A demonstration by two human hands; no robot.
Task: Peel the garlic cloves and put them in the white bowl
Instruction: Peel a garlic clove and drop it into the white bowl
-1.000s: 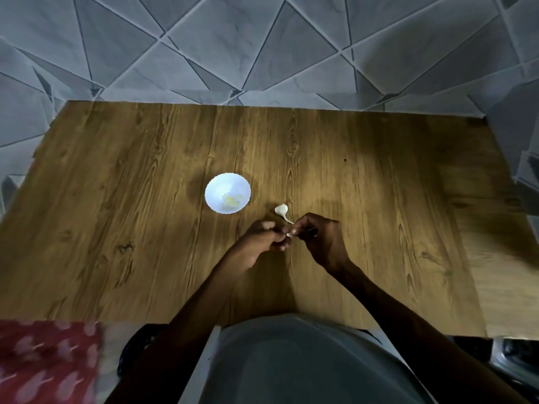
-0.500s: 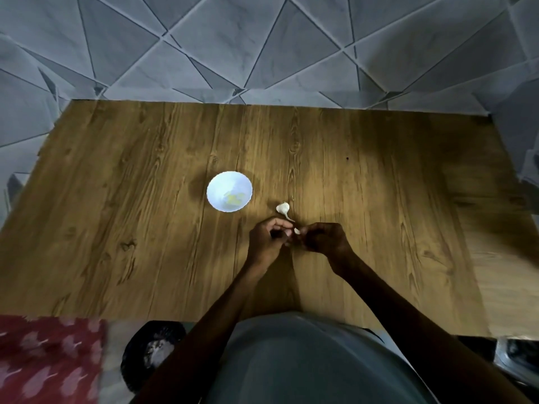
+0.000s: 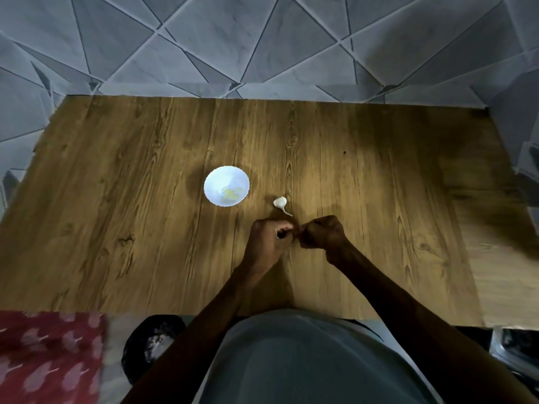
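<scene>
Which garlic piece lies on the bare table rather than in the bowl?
The white garlic piece with the thin tail, right of the white bowl; the pieces in the bowl look yellowish.

Dim scene, warm light pool mid table (image 3: 350, 170); dark corners, soft blur, wide-angle bending at edges.

I take this for a room in a home, likely where food is prepared; a wood-grain table (image 3: 145, 199) stands against grey marbled tiles (image 3: 233, 39) laid in triangles; a red patterned cloth (image 3: 43, 360) lies near-left; a white bowl (image 3: 217, 182) and garlic (image 3: 280, 202) sit on the table.
</scene>
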